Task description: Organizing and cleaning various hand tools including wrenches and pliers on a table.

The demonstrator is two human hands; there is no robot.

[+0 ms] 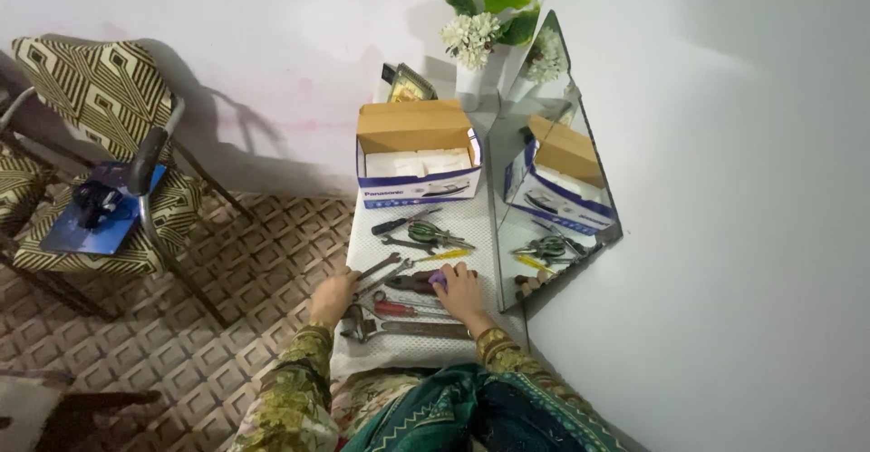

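Purple-tipped tool (433,281) under right hand (460,291) fingers, unlifted.

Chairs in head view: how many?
1 for certain: a patterned chair at the left wall, with a blue board on its seat. Another piece of furniture at bottom left is cut off; may be a second.

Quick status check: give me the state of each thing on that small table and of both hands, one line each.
Cardboard box: flaps open, white packing inside.
Green-handled pliers: lying flat, untouched.
Yellow screwdriver: lying flat, untouched.
Wrench: lying beside the left hand.
Left hand: resting at the tools, grip unclear.
Right hand: on a dark tool, fingers curled.
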